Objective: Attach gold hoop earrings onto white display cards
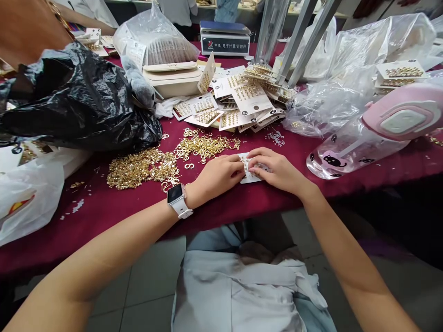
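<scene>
My left hand (216, 175) and my right hand (277, 170) meet over a small white earring card (249, 169) on the maroon tablecloth (90, 230). Fingertips of both hands pinch the card from either side, partly hiding it. Small gold pieces sit on the card. To the left of my left hand lie two loose heaps of gold earrings (138, 168) (204, 144). Farther ahead, a spread of carded gold earrings (242, 99) overlaps in a pile. A white smartwatch (178, 199) is on my left wrist.
A crumpled black plastic bag (76, 101) lies at the left, and a pink-capped clear water bottle (377, 133) lies at the right. Clear plastic bags (321, 103), a digital counting scale (224, 39), a cream handbag (172, 80) and metal stand legs (297, 41) stand beyond.
</scene>
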Tool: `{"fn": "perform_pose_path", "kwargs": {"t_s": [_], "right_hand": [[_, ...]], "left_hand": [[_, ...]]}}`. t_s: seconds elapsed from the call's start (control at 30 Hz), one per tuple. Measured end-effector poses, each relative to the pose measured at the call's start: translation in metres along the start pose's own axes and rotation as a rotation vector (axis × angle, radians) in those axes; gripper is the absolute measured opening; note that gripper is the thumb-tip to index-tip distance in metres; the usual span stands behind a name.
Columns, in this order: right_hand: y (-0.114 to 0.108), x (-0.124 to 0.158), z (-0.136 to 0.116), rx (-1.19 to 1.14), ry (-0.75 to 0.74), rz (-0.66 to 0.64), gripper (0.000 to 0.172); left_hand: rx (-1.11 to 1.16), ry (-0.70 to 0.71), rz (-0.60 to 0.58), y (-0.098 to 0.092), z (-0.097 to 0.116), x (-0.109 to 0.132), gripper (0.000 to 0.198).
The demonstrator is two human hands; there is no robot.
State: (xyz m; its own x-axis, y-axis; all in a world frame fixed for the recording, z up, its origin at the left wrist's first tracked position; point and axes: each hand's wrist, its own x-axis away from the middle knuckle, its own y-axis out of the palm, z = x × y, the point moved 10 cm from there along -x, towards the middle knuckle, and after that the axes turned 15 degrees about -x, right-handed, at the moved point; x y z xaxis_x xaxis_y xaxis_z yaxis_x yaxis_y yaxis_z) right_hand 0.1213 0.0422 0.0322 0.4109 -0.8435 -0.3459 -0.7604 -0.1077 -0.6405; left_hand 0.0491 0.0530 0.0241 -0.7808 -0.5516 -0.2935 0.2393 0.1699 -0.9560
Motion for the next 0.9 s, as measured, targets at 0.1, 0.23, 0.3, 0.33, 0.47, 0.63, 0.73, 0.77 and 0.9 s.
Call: {"fn": "perform_pose_path", "kwargs": {"t_s": [0.1, 0.23, 0.3, 0.33, 0.47, 0.63, 0.73, 0.77, 0.9], "right_hand": [[-0.002, 0.001, 0.006, -0.026, 0.009, 0.02, 0.01], [-0.003, 0.0, 0.004, -0.03, -0.007, 0.042, 0.01], [-0.002, -0.001, 0.003, -0.043, -0.007, 0.054, 0.01], [-0.002, -0.002, 0.003, -0.055, -0.004, 0.063, 0.01], [-0.003, -0.005, 0.007, -0.103, 0.029, 0.097, 0.01], [-0.005, -0.005, 0.014, -0.163, 0.088, 0.135, 0.01], [-0.005, -0.004, 0.019, -0.184, 0.118, 0.144, 0.01], [-0.005, -0.004, 0.02, -0.188, 0.125, 0.146, 0.011], [-0.005, -0.004, 0.023, -0.224, 0.122, 0.127, 0.012]], "left_hand": [[-0.025, 0.016, -0.015, 0.001, 0.001, 0.0, 0.019], [-0.028, 0.016, -0.021, 0.001, 0.001, -0.001, 0.019], [-0.025, 0.005, -0.023, 0.0, 0.0, -0.001, 0.018], [-0.025, -0.004, -0.022, 0.0, -0.001, -0.001, 0.018], [-0.027, -0.035, -0.017, -0.001, -0.004, -0.001, 0.016], [-0.065, -0.028, -0.031, 0.002, -0.003, -0.001, 0.019], [-0.088, -0.027, -0.038, 0.002, -0.001, -0.001, 0.02], [-0.091, -0.03, -0.035, 0.001, -0.001, -0.001, 0.02], [-0.065, -0.035, -0.025, -0.001, -0.002, -0.002, 0.017]]}}
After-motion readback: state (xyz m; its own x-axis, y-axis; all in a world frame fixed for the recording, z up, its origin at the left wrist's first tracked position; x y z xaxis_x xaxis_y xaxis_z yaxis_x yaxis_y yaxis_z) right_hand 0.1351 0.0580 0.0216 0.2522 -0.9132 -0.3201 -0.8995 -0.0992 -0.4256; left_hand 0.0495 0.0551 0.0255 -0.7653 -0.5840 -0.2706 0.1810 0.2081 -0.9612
